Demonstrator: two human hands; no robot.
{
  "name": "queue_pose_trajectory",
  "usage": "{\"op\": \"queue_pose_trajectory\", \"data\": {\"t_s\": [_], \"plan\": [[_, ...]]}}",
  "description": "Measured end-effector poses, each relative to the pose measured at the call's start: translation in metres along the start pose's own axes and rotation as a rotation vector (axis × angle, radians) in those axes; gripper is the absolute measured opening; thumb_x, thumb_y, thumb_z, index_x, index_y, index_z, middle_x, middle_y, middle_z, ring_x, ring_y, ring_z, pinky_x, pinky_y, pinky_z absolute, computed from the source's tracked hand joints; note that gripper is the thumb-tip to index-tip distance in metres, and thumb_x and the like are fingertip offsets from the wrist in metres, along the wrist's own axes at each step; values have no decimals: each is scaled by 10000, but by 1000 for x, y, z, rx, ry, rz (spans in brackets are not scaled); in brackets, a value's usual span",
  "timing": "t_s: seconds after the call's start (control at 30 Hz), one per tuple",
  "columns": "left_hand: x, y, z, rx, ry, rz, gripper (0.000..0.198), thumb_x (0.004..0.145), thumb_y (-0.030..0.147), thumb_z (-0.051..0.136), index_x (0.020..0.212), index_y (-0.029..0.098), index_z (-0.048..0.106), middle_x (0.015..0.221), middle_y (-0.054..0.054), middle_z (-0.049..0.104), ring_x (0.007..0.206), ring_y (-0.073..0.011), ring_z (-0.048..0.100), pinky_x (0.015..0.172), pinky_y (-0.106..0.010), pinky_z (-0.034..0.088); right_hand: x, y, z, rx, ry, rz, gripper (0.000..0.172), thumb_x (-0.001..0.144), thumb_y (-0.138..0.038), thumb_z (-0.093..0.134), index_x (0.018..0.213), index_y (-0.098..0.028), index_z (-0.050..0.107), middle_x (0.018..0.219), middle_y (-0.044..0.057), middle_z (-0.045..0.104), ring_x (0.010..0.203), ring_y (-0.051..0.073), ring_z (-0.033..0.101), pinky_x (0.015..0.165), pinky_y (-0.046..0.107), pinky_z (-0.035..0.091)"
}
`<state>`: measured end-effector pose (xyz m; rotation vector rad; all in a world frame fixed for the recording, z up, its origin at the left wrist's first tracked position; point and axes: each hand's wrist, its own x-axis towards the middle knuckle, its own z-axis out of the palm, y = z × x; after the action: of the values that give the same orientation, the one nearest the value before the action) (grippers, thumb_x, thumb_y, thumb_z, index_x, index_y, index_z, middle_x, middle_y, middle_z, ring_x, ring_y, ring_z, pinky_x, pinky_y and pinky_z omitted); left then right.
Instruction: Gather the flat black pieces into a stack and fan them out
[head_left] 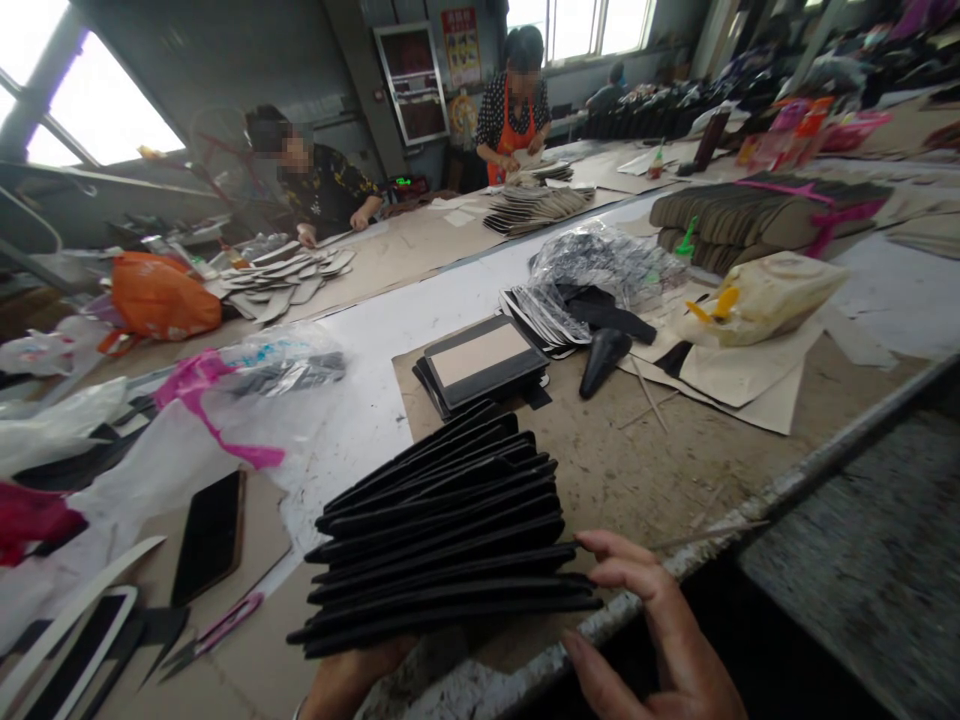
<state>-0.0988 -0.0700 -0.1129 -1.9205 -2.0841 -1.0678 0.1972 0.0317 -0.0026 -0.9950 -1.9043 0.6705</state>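
Observation:
A fanned stack of black flat pieces (442,525) is near the table's front edge. My left hand (356,675) reaches under its lower left side, wrapped against the bottom piece, its fingers mostly hidden beneath. Beside the stack's right end, my right hand (652,630) has thumb and fingers apart, fingertips close to the ends of the lower pieces. Behind the stack lies a smaller pile of black pieces with a beige panel (480,355) on top.
A phone (210,535) and pink-handled snips (214,635) lie left. Beyond are a black cone-shaped object (604,360), a yellowish plastic bag (780,295), a tied stack (765,215) and an orange bag (161,295). Two people work across the table.

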Motion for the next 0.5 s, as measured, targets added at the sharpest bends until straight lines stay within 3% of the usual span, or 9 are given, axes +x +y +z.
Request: {"op": "queue_pose_trajectory", "data": {"t_s": [0.1, 0.23, 0.3, 0.4, 0.5], "plan": [[1, 3, -1, 56, 19, 114, 371, 810, 524, 488, 662, 265, 708, 616, -30, 688, 529, -234, 644, 456, -347, 557, -1, 3, 0, 15, -17, 3, 342, 754, -221, 593, 1060, -203, 441, 1077, 81, 559, 1001, 173, 581, 843, 237, 498], [-1, 2, 0, 136, -28, 190, 250, 794, 438, 550, 691, 274, 708, 649, -17, 692, 558, -238, 647, 474, -360, 562, 4, 4, -2, 2, -66, 72, 562, 777, -307, 589, 1269, -173, 352, 1048, 90, 538, 1010, 197, 564, 864, 276, 489], [-5, -2, 2, 165, -30, 205, 238, 785, 432, 558, 678, 279, 707, 641, -18, 688, 541, -240, 637, 458, -363, 557, 9, 4, -2, -22, -117, 23, 616, 798, -311, 571, 1338, -164, 311, 1045, 91, 519, 989, 189, 562, 854, 267, 490], [-12, -8, 5, 131, -27, 126, 254, 760, 457, 560, 676, 269, 707, 657, -32, 689, 532, -239, 625, 462, -368, 556, 15, 3, -2, -57, -141, -95, 569, 821, -272, 547, 1340, -167, 338, 1065, 95, 491, 962, 169, 556, 832, 233, 490], [-19, -13, 4, 36, -26, -114, 336, 733, 531, 534, 659, 246, 698, 637, -46, 670, 578, -252, 624, 495, -389, 554, 16, 4, -1, -58, -105, -123, 525, 811, -222, 550, 1301, -164, 368, 1048, 87, 496, 935, 154, 563, 824, 203, 486]]}}
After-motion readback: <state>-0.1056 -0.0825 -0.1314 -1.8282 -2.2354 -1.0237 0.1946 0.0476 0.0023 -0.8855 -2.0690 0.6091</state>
